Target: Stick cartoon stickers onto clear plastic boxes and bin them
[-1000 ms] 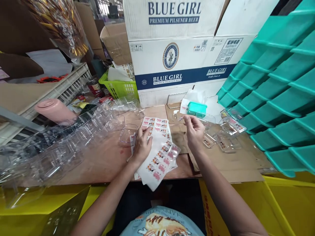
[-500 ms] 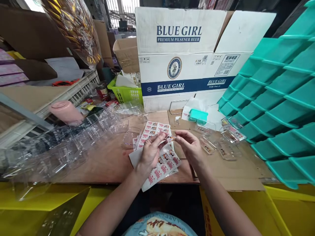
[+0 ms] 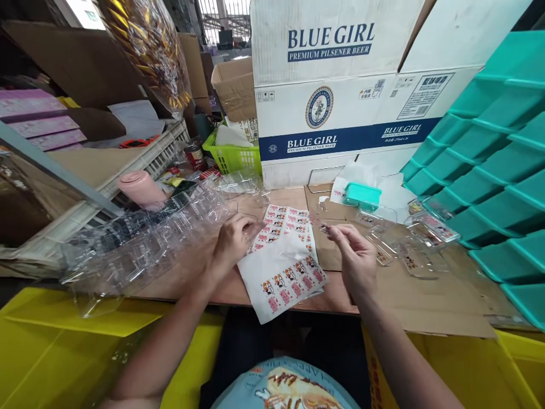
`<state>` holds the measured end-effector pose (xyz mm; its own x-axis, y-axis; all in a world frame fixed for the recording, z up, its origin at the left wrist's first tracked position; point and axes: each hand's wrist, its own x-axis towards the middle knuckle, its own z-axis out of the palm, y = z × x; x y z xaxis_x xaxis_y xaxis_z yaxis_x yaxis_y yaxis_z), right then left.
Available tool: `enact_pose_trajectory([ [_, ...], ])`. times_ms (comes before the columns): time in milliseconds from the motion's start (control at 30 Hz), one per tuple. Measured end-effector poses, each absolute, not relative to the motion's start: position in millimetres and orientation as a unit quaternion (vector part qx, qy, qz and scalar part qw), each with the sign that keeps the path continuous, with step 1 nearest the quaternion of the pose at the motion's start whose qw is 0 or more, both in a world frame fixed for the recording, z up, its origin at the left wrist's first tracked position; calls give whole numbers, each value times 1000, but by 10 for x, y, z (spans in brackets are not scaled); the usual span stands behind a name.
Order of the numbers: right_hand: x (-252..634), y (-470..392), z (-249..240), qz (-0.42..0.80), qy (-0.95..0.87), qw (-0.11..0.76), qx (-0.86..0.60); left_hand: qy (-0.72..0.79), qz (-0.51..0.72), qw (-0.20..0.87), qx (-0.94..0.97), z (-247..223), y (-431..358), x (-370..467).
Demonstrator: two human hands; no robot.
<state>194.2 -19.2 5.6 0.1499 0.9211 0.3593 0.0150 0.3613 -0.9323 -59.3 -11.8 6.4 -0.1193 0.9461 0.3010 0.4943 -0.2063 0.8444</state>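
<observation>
- What is the right hand [image 3: 356,255] doing?
- Its thumb and forefinger are pinching a small printed sticker [image 3: 324,228], which is sticking out toward the left hand [image 3: 232,241].
- And that left hand?
- Its fingers are bending toward its thumb at the left edge of the sticker sheets [image 3: 283,272]. Blur is hiding the fingertips, so I cannot tell whether they are gripping anything.
- How are those sheets lying?
- They are overlapping between the 2 hands, and the nearest is reaching down between the wrists, showing rows of pink and orange-and-black motifs.
- What is resting around the right hand?
- Just beyond it, a turquoise container [image 3: 361,195] is sitting by white paper [image 3: 392,190]. To its right, clear plastic cases [image 3: 419,258] are lying near stacked teal trays [image 3: 489,187].
- And around the left?
- Clear plastic boxes [image 3: 170,244] are spreading out to its left, while a lime-green basket [image 3: 234,156] is standing beyond it.
- What is rising beyond both hands?
- A white-and-blue BLUE GIRL beer carton [image 3: 323,113] is standing there.
</observation>
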Motion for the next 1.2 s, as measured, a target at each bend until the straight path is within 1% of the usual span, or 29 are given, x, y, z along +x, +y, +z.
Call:
enact_pose_trajectory([
  [100, 1801, -300, 76, 416, -574, 581, -400, 612, 420, 342, 576, -4, 147, -737],
  [167, 1735, -375, 91, 435, -583, 570, -381, 614, 426, 367, 554, -21, 212, -756],
  [233, 1733, -429, 118, 436, -581, 575, -376, 594, 467, 403, 517, -4, 155, -739],
  [300, 1770, -464, 157, 427, -581, 582, -376, 533, 537, 507, 413, 22, 9, -671],
  [367, 1806, -494, 207, 403, -596, 583, -377, 439, 589, 627, 260, 29, -167, -536],
  [400, 1816, -513, 235, 383, -610, 582, -378, 396, 599, 669, 190, 22, -251, -448],
  [467, 1828, -562, 292, 337, -636, 580, -382, 349, 603, 710, 101, -9, -390, -254],
  [533, 1843, -623, 338, 315, -644, 580, -388, 333, 604, 722, 57, -54, -486, -81],
  [600, 1872, -686, 364, 322, -636, 578, -397, 323, 602, 729, 47, -103, -544, 38],
  [767, 1945, -785, 339, 342, -617, 578, -411, 321, 612, 718, 87, -218, -610, 135],
  [900, 1921, -803, 288, 417, -597, 554, -403, 352, 604, 708, 103, -247, -672, 181],
  [1067, 1851, -783, 226, 499, -554, 521, -415, 350, 634, 679, 122, -202, -785, 264],
  [1200, 1795, -782, 135, 550, -503, 513, -425, 365, 648, 648, 165, -182, -835, 316],
])
